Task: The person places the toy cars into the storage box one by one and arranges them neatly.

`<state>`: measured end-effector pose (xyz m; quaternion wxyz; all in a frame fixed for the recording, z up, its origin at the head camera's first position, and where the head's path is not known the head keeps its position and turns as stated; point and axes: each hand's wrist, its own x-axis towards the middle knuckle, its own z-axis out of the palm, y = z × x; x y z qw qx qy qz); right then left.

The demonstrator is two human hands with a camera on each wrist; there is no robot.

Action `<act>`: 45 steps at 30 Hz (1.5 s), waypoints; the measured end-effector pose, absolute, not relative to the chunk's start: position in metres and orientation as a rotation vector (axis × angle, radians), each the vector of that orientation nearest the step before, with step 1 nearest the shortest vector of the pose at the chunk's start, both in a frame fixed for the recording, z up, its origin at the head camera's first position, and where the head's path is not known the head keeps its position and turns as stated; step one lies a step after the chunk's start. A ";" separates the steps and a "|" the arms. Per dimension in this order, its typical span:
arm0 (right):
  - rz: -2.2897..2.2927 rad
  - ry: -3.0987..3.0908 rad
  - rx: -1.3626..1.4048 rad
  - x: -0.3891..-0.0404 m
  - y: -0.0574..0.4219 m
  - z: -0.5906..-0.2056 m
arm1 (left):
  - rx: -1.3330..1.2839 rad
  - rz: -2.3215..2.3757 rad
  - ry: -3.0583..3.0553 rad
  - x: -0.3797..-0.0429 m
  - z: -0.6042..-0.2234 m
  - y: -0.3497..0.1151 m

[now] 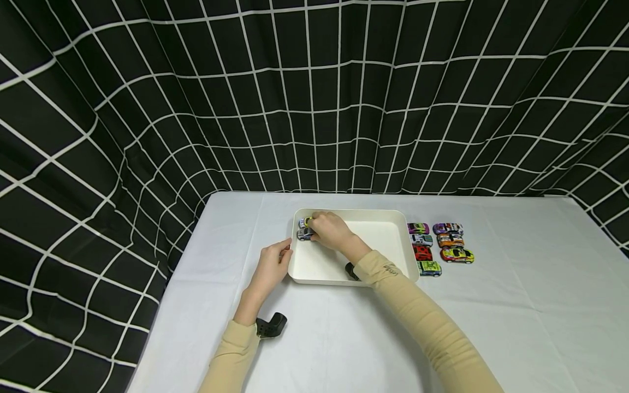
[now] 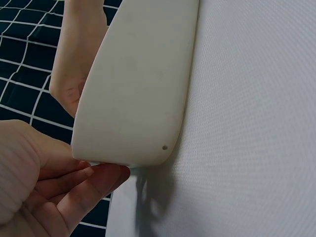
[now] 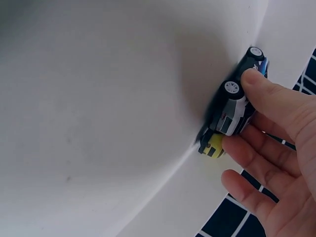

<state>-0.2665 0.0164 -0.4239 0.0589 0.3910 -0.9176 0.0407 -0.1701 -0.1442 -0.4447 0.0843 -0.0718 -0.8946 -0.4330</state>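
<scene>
My right hand reaches into the white tray at its left end. Thumb and fingers pinch a silver and black toy car, low against the tray's bottom. Beside it, against the wall, is a yellow toy car, mostly hidden in the right wrist view; the head view shows this yellow car in the far left corner. At the tray's left end, my left hand holds the edge, the thumb against the outer wall and the other fingers up by the rim.
Right of the tray, several toy cars stand in two columns, among them a red car, an orange car and a yellow car. A white cloth covers the table. Behind hangs a black curtain with white grid lines.
</scene>
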 end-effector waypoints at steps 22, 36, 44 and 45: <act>0.121 -2.686 1.188 -0.263 0.026 -0.410 | -0.198 -1.313 -2.673 -0.170 -0.445 -0.144; 0.046 -2.647 1.176 -0.254 0.070 -0.394 | -0.196 -1.318 -2.676 -0.170 -0.445 -0.143; 0.033 -2.620 1.170 -0.246 0.094 -0.389 | -0.195 -1.310 -2.667 -0.170 -0.445 -0.143; 0.032 -2.621 1.172 -0.245 0.096 -0.389 | -0.197 -1.309 -2.666 -0.170 -0.445 -0.143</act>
